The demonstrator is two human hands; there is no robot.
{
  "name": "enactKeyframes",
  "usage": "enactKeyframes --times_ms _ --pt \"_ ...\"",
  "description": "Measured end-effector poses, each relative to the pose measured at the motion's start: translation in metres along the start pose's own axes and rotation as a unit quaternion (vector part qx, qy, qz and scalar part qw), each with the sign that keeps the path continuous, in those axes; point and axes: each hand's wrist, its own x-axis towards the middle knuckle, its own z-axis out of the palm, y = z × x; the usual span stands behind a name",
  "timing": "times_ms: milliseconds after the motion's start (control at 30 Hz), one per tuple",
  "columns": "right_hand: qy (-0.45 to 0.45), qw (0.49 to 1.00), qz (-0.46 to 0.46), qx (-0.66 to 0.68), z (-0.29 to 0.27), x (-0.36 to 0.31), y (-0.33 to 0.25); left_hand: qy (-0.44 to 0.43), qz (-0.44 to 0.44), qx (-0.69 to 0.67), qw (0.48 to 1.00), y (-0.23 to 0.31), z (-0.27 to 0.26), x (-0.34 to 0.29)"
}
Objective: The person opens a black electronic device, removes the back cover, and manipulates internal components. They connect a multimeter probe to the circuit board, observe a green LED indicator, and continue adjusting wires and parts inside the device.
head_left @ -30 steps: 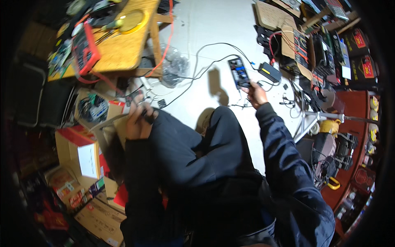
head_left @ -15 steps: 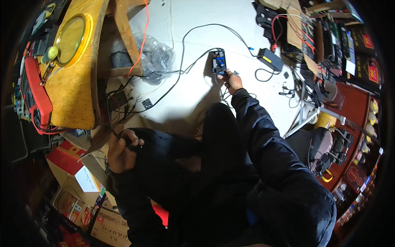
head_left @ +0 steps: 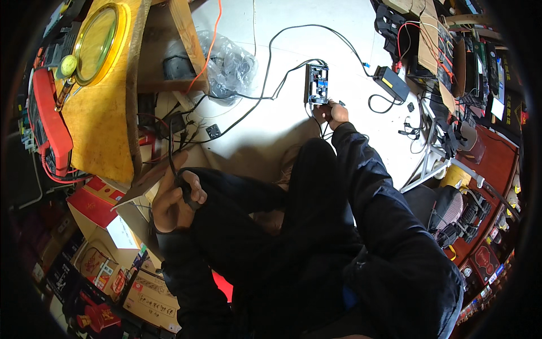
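Observation:
Below the table's edge, my left hand (head_left: 169, 204) is closed around the dark end of a black cable (head_left: 171, 148), which hangs down into it from the bundle on the floor. The end piece shows between thumb and fingers, but its exact kind is unclear. My right hand (head_left: 337, 115) reaches forward to the near end of an open black device with an exposed circuit board (head_left: 318, 85) and blue parts. Its fingers pinch that near edge and are partly hidden. Thin wires run from the device's near end, and black cables meet its far end.
A black power adapter (head_left: 391, 83) lies right of the device. A clear plastic bag (head_left: 231, 62) and a small black square part (head_left: 213, 131) are on the left floor. The wooden table (head_left: 110, 124) stands left, cardboard boxes (head_left: 151, 302) lower left, a metal frame (head_left: 423, 175) right.
The whole view has shifted, so floor things sit further right. My left hand has turned and come up slightly, showing the cable end more plainly. My right hand stays at the device's near edge.

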Motion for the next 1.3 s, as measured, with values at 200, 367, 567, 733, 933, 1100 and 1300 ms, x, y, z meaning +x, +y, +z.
enactKeyframes --times_ms 200,367,567,733,933,1100,1300 --pt "0.089 0.947 -0.24 -0.193 0.009 -0.074 -0.005 0.013 0.008 0.016 1.0 0.0 0.01 0.002" --pt "-0.161 0.872 -0.353 -0.298 0.049 -0.224 -0.004 0.013 -0.01 0.093 0.996 -0.011 0.018 0.008" --pt "-0.284 0.847 -0.292 -0.342 0.08 -0.337 -0.005 0.001 0.019 0.11 0.994 -0.102 0.046 0.054" --pt "-0.242 0.924 -0.16 -0.251 0.08 -0.316 0.012 0.052 -0.078 0.158 0.983 -0.147 0.051 0.066" --pt "-0.173 0.948 -0.222 -0.149 0.115 -0.195 -0.019 0.139 0.031 0.128 0.982 -0.107 0.058 0.044" --pt "-0.121 0.929 -0.251 -0.243 0.095 -0.178 -0.014 0.151 0.307 0.37 0.864 -0.01 0.004 -0.024" --pt "-0.187 0.935 -0.182 -0.239 0.055 -0.269 -0.005 0.088 0.064 0.489 0.865 -0.052 -0.094 0.026"
